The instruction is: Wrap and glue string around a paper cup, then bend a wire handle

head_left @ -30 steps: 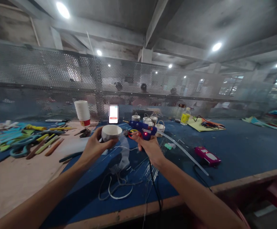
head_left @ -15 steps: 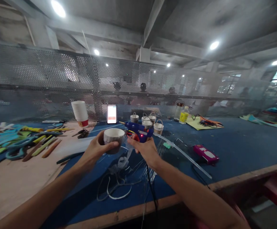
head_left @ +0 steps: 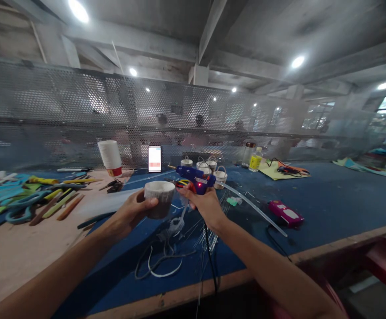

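Observation:
My left hand [head_left: 136, 208] is closed around the side of a small cup [head_left: 160, 201], whitish at the rim and grey-brown below, held upright with its mouth facing up. A blue hot glue gun [head_left: 193, 176] with a glowing red light is gripped in my right hand [head_left: 204, 204]. Its metal nozzle points left, above and behind the cup and apart from it. From its rear, a long clear glue stick [head_left: 252, 206] runs down to the right. Behind the gun stand several small cups with looped handles [head_left: 220, 178]. Below my hands lie pale strips of cord [head_left: 166, 274].
At left are a stack of paper cups [head_left: 110, 156], blue scissors [head_left: 27, 207] and coloured felt pieces [head_left: 0, 190]. A lit phone [head_left: 155, 158] leans at the mesh partition [head_left: 63, 102]. To the right lie a magenta device [head_left: 285, 213] and a yellow-labelled bottle [head_left: 256, 160].
The cup has turned in my left hand, showing more of its darker side and less of its inside. The glue gun has shifted slightly right and its glue stick has swung a little.

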`<state>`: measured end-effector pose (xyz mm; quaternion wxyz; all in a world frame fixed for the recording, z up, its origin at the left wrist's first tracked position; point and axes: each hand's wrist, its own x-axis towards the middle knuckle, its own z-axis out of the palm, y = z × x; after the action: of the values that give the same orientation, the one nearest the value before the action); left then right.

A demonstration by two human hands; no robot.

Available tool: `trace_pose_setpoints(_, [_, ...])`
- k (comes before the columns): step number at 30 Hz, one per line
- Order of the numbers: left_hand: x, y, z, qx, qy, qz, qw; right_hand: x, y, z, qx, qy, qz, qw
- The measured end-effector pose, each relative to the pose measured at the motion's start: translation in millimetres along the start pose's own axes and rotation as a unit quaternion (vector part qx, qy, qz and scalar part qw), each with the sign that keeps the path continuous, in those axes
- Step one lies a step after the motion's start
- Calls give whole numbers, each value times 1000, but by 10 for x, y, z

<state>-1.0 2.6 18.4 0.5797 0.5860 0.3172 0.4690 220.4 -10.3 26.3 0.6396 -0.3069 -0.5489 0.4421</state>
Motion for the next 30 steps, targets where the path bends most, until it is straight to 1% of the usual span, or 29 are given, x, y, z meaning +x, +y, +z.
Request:
trace_pose_setpoints(3, [6,-5,-21,7,-8,0,1000,-5,-12,3,-12,-3,6,1000])
trace_pose_setpoints(7, [21,-12,-24,2,-34,-2,999,-7,-32,-1,-23,-2,9,1000])
trace_pose_setpoints(12, [-5,34,33,-5,-43,12,999,-5,-37,-2,-16,0,19,1000])
trace_pose_setpoints(16, [-44,69,76,-3,-60,0,998,-11,-36,4,-20,0,9,1000])
trace_pose_setpoints(19, [-65,75,100,-7,-55,-14,998,-16,-46,8,-29,-2,6,1000])
trace_pose_setpoints(25, [-76,76,134,-23,-63,-23,997,-32,-84,30,-37,11,28,999])
trace_pose_setpoints(30, [-78,35,131,-31,-53,-34,998,-34,-67,41,-32,18,20,999])
